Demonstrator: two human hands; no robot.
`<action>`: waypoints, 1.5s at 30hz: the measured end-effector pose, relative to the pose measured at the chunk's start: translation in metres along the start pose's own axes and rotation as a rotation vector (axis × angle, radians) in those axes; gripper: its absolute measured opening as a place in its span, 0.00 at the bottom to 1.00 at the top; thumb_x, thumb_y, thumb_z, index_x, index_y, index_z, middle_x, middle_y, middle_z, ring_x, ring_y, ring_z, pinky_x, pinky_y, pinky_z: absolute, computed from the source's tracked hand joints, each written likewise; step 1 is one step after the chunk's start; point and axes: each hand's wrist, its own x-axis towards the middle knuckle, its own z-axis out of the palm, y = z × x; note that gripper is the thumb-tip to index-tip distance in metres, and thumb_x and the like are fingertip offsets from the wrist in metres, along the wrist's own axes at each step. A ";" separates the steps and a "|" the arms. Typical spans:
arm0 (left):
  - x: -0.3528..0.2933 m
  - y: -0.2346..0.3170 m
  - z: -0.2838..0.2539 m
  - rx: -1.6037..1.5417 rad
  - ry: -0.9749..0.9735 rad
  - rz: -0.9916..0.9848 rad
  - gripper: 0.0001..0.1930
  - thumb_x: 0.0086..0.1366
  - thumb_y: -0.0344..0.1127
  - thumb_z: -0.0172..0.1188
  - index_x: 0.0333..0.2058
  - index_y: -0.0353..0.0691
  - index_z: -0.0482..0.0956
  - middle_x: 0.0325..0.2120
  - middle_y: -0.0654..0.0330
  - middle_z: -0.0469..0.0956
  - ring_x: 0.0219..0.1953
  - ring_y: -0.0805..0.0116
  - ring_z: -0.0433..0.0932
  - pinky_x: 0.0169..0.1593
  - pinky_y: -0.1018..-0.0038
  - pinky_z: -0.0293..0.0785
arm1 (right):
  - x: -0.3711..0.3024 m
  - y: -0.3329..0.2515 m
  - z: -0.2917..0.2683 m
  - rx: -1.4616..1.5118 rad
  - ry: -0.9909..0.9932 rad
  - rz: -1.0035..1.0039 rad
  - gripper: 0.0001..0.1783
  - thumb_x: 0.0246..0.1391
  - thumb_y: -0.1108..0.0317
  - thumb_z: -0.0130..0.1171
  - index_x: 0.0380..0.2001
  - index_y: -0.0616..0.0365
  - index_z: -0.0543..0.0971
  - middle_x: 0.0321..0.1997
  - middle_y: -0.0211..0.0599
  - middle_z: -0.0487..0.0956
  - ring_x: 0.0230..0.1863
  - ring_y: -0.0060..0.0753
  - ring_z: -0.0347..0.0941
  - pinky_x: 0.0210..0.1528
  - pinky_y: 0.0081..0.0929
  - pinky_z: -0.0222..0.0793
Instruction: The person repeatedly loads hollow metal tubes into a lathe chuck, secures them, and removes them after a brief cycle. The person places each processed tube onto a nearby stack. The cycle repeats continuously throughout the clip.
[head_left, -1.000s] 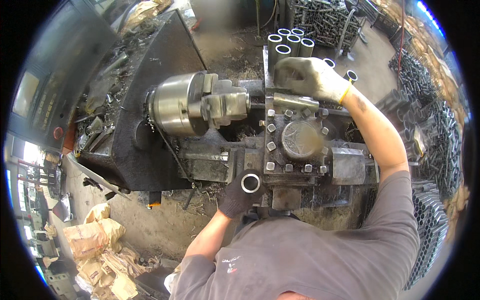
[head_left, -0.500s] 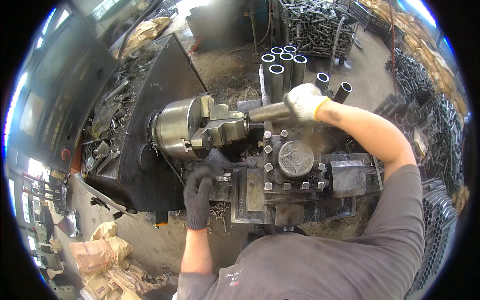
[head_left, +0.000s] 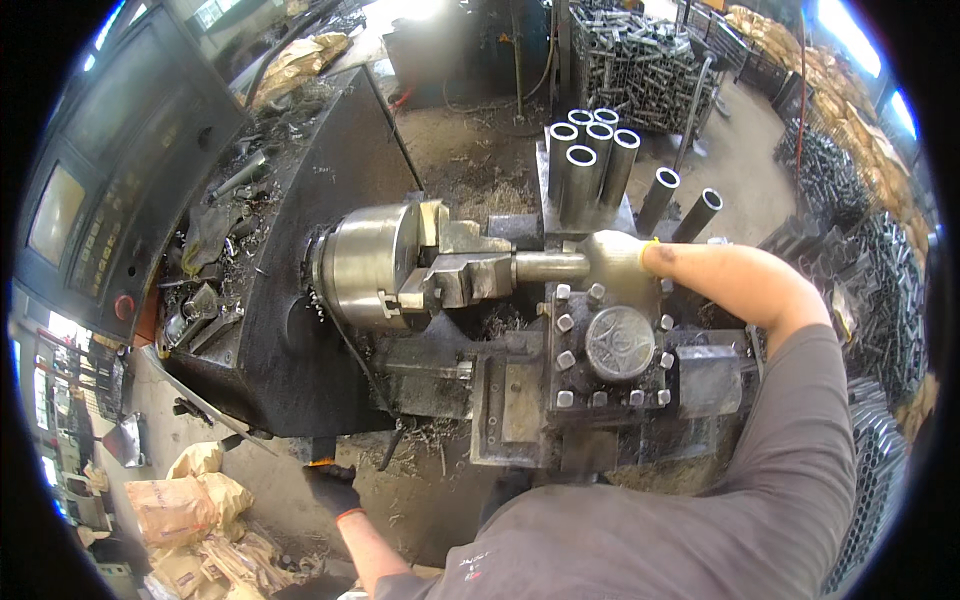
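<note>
My right hand (head_left: 614,262), in a white glove, is wrapped round a metal tube (head_left: 550,266). The tube lies level, its left end at the jaws (head_left: 470,272) of a big lathe chuck (head_left: 368,262). Just below that hand is the round-capped tool post (head_left: 620,343) with its square-headed bolts. My left hand (head_left: 335,489), in a dark glove, is low at the left, by the bottom front corner of the dark machine housing (head_left: 300,370). A small orange part shows beside it. Its fingers are too dark and blurred to make out.
Several tubes (head_left: 580,185) stand upright on a plate behind the tool post, with two more (head_left: 658,200) to their right. Metal chips cover the housing's tray. Wire bins of metal parts (head_left: 645,70) stand at the back, paper sacks (head_left: 175,510) at lower left, stacked tubes (head_left: 880,440) at right.
My left hand has dropped from beside the carriage, below the chuck, to the housing's lower corner. My right hand and the tube have come down level, in line with the chuck. The view has shifted slightly.
</note>
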 end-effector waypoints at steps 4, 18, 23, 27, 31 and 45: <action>-0.012 0.016 0.004 -0.006 0.065 -0.066 0.29 0.75 0.70 0.48 0.21 0.56 0.67 0.13 0.70 0.63 0.15 0.67 0.59 0.34 0.55 0.69 | -0.005 -0.014 -0.017 0.010 -0.145 0.099 0.15 0.51 0.61 0.71 0.37 0.60 0.87 0.31 0.52 0.87 0.34 0.52 0.85 0.39 0.45 0.80; 0.032 0.009 -0.029 0.259 0.041 0.110 0.24 0.79 0.57 0.53 0.27 0.48 0.71 0.18 0.65 0.66 0.18 0.66 0.63 0.36 0.49 0.74 | 0.064 -0.059 -0.063 0.667 -0.443 0.186 0.53 0.58 0.70 0.69 0.80 0.57 0.50 0.59 0.62 0.81 0.50 0.50 0.86 0.47 0.37 0.88; -0.008 0.027 -0.009 0.596 0.095 0.291 0.23 0.78 0.57 0.54 0.50 0.40 0.81 0.32 0.56 0.80 0.34 0.54 0.80 0.48 0.52 0.80 | -0.001 0.011 -0.003 -0.382 -0.202 0.289 0.11 0.43 0.70 0.67 0.34 0.60 0.87 0.35 0.56 0.87 0.39 0.56 0.86 0.42 0.44 0.82; -0.093 0.108 0.089 0.917 0.328 1.420 0.24 0.76 0.48 0.61 0.59 0.34 0.78 0.55 0.45 0.83 0.55 0.46 0.82 0.58 0.55 0.78 | -0.063 0.028 -0.010 -0.078 0.223 0.394 0.22 0.45 0.58 0.72 0.43 0.55 0.84 0.37 0.52 0.87 0.41 0.60 0.85 0.44 0.49 0.80; -0.106 0.222 0.233 1.180 0.132 1.956 0.23 0.76 0.43 0.57 0.65 0.40 0.74 0.58 0.53 0.83 0.56 0.46 0.82 0.62 0.54 0.75 | -0.117 0.015 -0.032 0.086 0.536 0.579 0.22 0.50 0.60 0.74 0.48 0.55 0.85 0.44 0.42 0.90 0.45 0.43 0.88 0.52 0.38 0.82; -0.242 0.139 0.248 0.874 -1.150 1.382 0.26 0.63 0.18 0.64 0.61 0.39 0.79 0.52 0.55 0.84 0.47 0.64 0.84 0.52 0.69 0.81 | -0.260 -0.195 -0.084 0.271 0.781 -0.791 0.10 0.56 0.74 0.71 0.42 0.58 0.91 0.50 0.40 0.89 0.47 0.34 0.88 0.52 0.32 0.82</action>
